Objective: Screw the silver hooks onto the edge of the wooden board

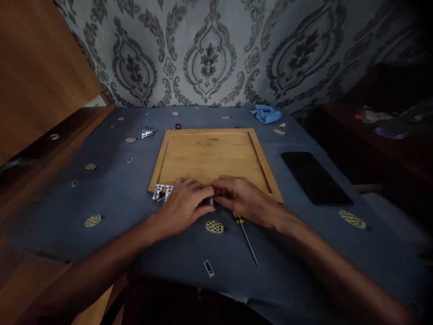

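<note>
My left hand (186, 205) is curled at the near edge of a framed wooden panel (206, 155), thumb and forefinger closed around a silver metal hinge (211, 201) that is mostly covered. Against its fingertips are those of my right hand (238, 195), pinched together; whatever they hold is hidden. Silver metal hinges (163, 192) lie left of my left hand, by the panel's near left corner. Below my right hand a screwdriver (248, 241) rests on the cloth, its shaft toward me and its yellow and black handle partly covered.
Another silver hinge (148, 132) lies beyond the panel's left side, near a small dark square piece (178, 126). A crumpled blue cloth (266, 113) sits at the back right. A black phone or tablet (314, 178) lies on the right of the blue-grey tablecloth (115, 198). Patterned curtain behind.
</note>
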The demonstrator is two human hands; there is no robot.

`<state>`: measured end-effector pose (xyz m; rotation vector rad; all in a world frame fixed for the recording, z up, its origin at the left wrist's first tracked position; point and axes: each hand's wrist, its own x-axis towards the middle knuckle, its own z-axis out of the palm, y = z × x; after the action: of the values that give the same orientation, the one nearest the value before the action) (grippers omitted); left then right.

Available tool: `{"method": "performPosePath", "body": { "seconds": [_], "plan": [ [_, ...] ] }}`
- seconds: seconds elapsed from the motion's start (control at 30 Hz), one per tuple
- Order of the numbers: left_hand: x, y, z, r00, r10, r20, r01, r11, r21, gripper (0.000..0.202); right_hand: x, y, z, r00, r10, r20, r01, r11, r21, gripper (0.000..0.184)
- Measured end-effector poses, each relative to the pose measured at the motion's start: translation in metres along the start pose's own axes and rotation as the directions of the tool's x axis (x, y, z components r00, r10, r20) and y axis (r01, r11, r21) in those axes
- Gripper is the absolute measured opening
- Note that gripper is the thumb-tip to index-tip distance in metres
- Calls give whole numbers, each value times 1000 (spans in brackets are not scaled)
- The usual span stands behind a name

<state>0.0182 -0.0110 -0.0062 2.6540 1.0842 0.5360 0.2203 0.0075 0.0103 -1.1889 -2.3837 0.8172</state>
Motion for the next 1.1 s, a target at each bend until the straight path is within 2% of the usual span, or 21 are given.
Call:
{"method": "performPosePath", "body": {
  "seconds": [0.27,0.47,0.67,0.87,1.1],
  "plan": [
    [-1,2,0,1000,-16,3,16,1000,-12,18,9,6,-2,999,23,43,-21,999,-32,9],
    [-3,5,1,997,-80,-24,79,996,-26,32,6,7,4,1000,27,-7,-28,999,-24,14],
    [-3,7,5,984,-171,-52,167,983,-72,46,0,10,10,996,-73,-52,70,997,-45,21],
    [-3,6,8,983,-173,-62,166,980,-109,54,-4,12,11,984,-148,-97,143,988,-51,22],
    [-3,7,6,980,-189,-68,181,978,-100,54,-9,9,4,987,-122,-107,123,992,3,28]
  ]
}}
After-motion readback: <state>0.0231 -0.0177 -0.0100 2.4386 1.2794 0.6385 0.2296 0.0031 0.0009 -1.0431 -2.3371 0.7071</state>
